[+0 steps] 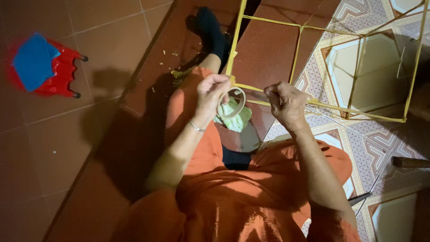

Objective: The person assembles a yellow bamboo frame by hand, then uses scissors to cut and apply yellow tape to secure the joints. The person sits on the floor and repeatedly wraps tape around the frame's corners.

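Head view, looking straight down. The left hand [210, 94] was raised over the lap, fingers curled round a roll of tape [234, 102] — grip closed on the ring, thumb side toward the camera. A thin bracelet [195, 127] sat on that wrist. The right hand [283, 102] was just beside the roll, to its right, fingers pinched together at the fingertips; it looked clenched on the tape's free end, though the strip itself was too thin to make out for sure. The 2 hands were near each other, not touching.

Directly above and between the hands stood the yellow stick frame [324, 67], a box-like skeleton of thin yellow strips. Its near corner joint [233, 82] lay right at the left hand's knuckles, touching or almost touching — cannot tell which. The frame's lower strip ran from that corner past the right hand's fingers and on to the right.

Below the roll a crumpled pale green scrap [233, 117] rested against the orange trouser leg [188, 116]. A foot in a dark sock [210, 29] pointed away along the floor beside the frame's upright strip.

Rest of scene: a red plastic stool [45, 67] with a blue seat on its side, well apart at the left, on red-brown floor tiles [89, 27]. Patterned tiles [380, 148] filled the right side. Scissors [360, 197] lay near the right elbow, partly hidden.
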